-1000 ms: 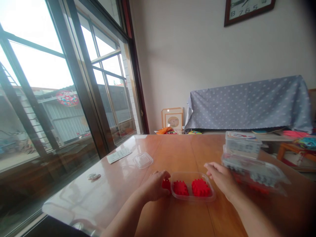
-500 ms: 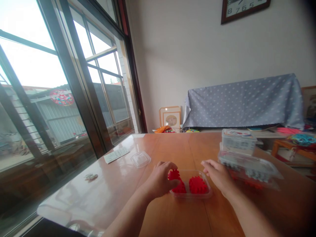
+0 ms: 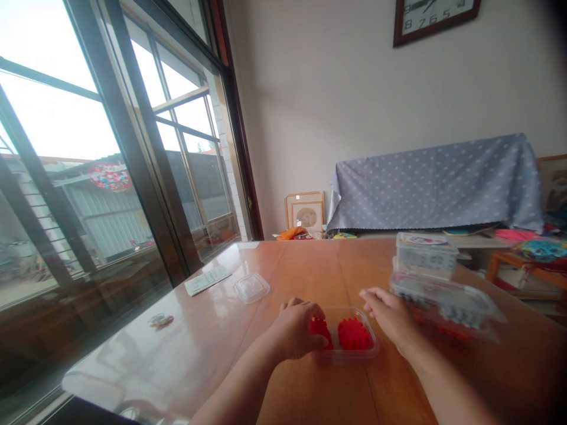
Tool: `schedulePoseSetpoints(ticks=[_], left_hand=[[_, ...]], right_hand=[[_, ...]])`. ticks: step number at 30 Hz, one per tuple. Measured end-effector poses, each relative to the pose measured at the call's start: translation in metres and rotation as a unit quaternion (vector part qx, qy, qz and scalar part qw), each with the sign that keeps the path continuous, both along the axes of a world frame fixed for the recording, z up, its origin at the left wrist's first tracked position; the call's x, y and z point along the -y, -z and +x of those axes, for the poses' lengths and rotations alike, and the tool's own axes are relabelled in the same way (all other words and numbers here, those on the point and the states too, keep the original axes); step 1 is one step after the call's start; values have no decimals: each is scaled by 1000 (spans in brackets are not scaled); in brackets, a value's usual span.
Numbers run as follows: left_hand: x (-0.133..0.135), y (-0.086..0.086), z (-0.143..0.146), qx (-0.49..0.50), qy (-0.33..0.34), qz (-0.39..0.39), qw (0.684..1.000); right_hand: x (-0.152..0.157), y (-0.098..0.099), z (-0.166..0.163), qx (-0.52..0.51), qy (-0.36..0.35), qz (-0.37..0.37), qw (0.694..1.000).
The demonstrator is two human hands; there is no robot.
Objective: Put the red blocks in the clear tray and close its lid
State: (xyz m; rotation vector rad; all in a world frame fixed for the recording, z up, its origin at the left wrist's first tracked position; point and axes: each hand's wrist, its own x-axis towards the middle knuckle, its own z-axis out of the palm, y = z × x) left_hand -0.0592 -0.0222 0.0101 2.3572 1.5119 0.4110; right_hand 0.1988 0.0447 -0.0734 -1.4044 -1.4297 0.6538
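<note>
Polished orange-brown wooden bench (image 3: 310,260) by a tall window. I log: shallow clear plastic tray (image 3: 370,348) at centre, holding red toothed plastic blocks (image 3: 353,333). My left hand (image 3: 296,328) reaches over the tray's left end, its grip closed on a red block there. My right hand (image 3: 390,319) rests at the tray's right edge, fingers loose, holding nothing. Small clear lid (image 3: 251,287) lies apart, left.

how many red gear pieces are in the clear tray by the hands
2 show: one red gear in the tray's right half, one at its left end under the left hand. That hand may hide more.
</note>
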Motion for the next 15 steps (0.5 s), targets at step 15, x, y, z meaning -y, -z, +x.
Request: schedulePoseSetpoints(ticks=[15], left_hand=[[-8,15,-49,37,-28,23,999]], right_hand=[[-2,2,1,0,4,-2,1000]])
